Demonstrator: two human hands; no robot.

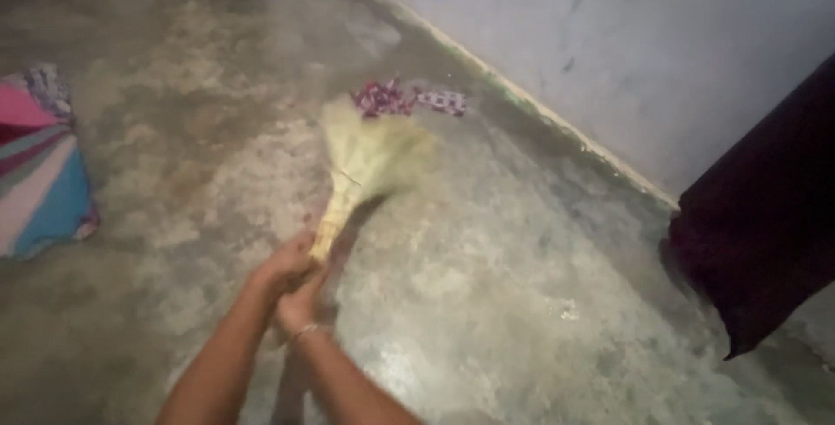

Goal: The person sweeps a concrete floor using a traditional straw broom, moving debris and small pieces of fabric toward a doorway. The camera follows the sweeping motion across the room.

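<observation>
Both my hands grip the bound handle of a pale straw hand broom [370, 162] low over a concrete floor. My left hand [283, 267] wraps the handle higher up, and my right hand [302, 303], with a thin bangle at the wrist, closes just below it. The broom's fanned bristles are blurred and point away from me toward the wall. Just past the bristle tips lies a crumpled red-and-white patterned scrap [405, 100] on the floor.
A pale wall [609, 51] runs diagonally across the upper right, meeting the floor at a light strip. A dark cloth [765, 225] hangs at the right edge. A striped pink, blue and white fabric bundle [39, 173] lies at the left edge.
</observation>
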